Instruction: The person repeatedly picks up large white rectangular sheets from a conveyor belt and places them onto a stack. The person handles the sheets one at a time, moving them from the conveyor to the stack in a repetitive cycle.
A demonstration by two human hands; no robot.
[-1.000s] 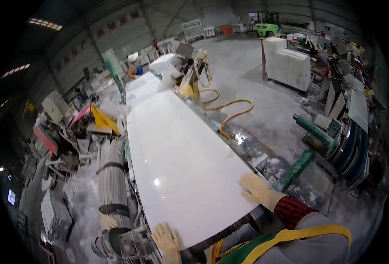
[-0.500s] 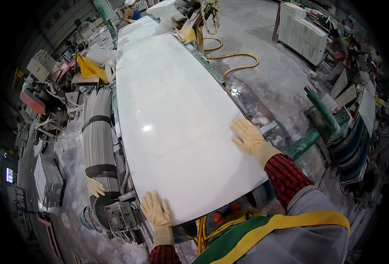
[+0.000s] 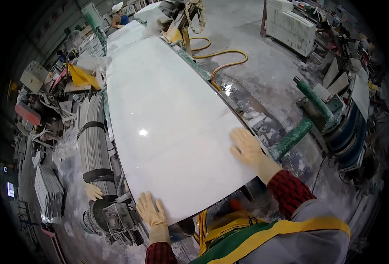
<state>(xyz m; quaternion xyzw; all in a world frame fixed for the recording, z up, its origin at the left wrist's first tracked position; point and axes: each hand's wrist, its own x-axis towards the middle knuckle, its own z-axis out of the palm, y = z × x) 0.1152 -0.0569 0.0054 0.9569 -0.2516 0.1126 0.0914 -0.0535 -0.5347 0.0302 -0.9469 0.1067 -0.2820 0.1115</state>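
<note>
White slab [image 3: 172, 123], large and flat, glossy, a bright glint on its left half, a faint line by its right edge, lying level, lengthwise away from the wearer, near end closest to the body.

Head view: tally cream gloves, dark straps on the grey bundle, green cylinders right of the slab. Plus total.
Cream gloves: 3 (left hand, right hand, loose-looking glove by the grey bundle)
Dark straps: 2 (upper strap, lower strap)
Green cylinders: 2 (upper cylinder, lower cylinder)
Total: 7
</note>
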